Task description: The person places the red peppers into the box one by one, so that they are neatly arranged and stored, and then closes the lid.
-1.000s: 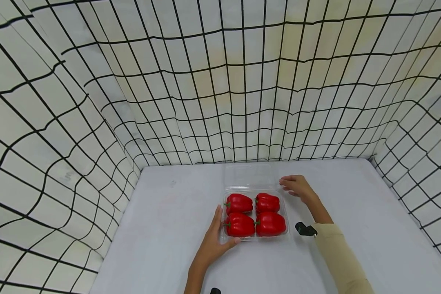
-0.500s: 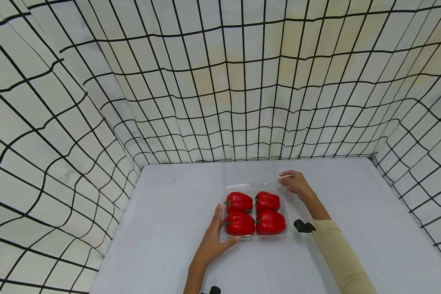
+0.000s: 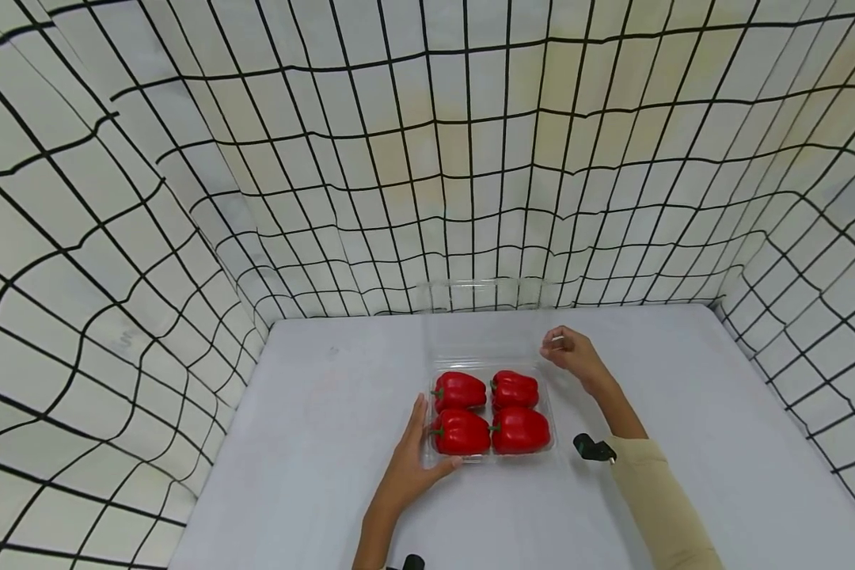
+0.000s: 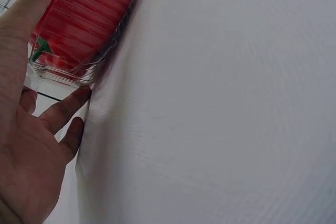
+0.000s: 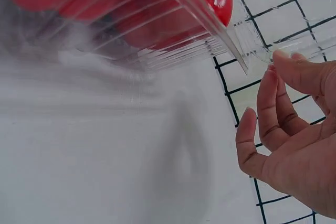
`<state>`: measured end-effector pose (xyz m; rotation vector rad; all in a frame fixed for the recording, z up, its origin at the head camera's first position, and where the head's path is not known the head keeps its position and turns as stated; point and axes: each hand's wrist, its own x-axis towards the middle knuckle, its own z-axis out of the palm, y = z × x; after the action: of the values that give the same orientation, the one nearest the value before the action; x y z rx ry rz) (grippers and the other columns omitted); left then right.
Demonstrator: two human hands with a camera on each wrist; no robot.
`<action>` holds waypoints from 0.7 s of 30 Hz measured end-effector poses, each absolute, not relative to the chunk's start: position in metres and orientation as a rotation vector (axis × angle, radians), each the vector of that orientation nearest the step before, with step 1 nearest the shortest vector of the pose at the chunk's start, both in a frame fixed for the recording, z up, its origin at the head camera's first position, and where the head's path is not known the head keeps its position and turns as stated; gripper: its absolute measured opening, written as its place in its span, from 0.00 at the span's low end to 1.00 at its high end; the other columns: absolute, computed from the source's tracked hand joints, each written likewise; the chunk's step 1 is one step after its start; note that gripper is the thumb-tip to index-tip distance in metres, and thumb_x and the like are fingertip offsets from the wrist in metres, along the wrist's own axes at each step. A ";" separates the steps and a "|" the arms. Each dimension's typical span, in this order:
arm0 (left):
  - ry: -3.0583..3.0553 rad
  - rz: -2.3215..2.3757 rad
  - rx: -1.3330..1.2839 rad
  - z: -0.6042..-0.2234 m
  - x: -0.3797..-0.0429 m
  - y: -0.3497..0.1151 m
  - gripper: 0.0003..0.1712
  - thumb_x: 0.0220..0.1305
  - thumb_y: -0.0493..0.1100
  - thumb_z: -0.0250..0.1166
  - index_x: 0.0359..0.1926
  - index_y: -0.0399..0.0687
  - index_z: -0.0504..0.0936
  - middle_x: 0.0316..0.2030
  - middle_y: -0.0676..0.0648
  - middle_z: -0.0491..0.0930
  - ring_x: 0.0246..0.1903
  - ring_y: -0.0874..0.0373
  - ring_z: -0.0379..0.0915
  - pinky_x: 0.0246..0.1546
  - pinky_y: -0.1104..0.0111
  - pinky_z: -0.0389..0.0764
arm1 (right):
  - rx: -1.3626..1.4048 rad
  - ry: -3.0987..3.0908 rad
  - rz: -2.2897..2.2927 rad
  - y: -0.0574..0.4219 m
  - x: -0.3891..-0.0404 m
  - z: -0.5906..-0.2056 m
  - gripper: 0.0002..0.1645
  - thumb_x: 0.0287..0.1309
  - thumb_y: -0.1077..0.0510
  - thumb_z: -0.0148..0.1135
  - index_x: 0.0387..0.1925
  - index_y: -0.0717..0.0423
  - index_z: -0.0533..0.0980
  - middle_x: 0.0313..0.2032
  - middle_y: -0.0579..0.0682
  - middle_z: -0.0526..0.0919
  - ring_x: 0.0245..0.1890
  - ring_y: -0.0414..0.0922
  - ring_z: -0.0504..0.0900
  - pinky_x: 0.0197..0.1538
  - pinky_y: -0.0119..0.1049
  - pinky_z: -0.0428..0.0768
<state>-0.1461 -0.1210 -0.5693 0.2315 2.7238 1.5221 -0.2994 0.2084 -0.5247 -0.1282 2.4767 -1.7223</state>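
A clear plastic clamshell container [image 3: 552,437] stands on the table with several red bell peppers [image 3: 521,431] in its base. Its hinged lid [image 3: 486,339] tilts up at the back. My left hand [image 3: 406,473] touches the container's near left corner, fingers straight along the side and thumb at the front edge. In the left wrist view, fingertips of that hand [image 4: 37,140] meet the ribbed corner. My right hand [image 3: 575,356] pinches the lid's right edge between thumb and fingertips. The right wrist view shows this hand [image 5: 294,135] at the clear edge.
A white cloth-like surface covers the table [image 3: 313,443]. Black netting [image 3: 470,174] over pale walls rises behind and on both sides. A black wrist-worn device [image 3: 593,448] sits by the beige right sleeve [image 3: 659,499].
The lid has swung up from lying back, its far edge now higher against the netting. My right hand has drawn its fingers together on the edge. The left hand stays at its corner.
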 end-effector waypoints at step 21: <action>2.708 1.563 0.212 -0.569 -0.144 -0.122 0.68 0.48 0.63 0.74 0.78 0.62 0.38 0.78 0.50 0.46 0.74 0.42 0.52 0.66 0.41 0.64 | -0.266 2.646 -1.568 0.213 -0.265 -0.533 0.10 0.69 0.64 0.51 0.41 0.63 0.78 0.40 0.60 0.83 0.39 0.45 0.82 0.43 0.35 0.82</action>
<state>-0.1435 -0.1218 -0.5692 0.2116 2.7078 1.5627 -0.2645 0.2126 -0.5334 -0.2661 2.6459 -1.5681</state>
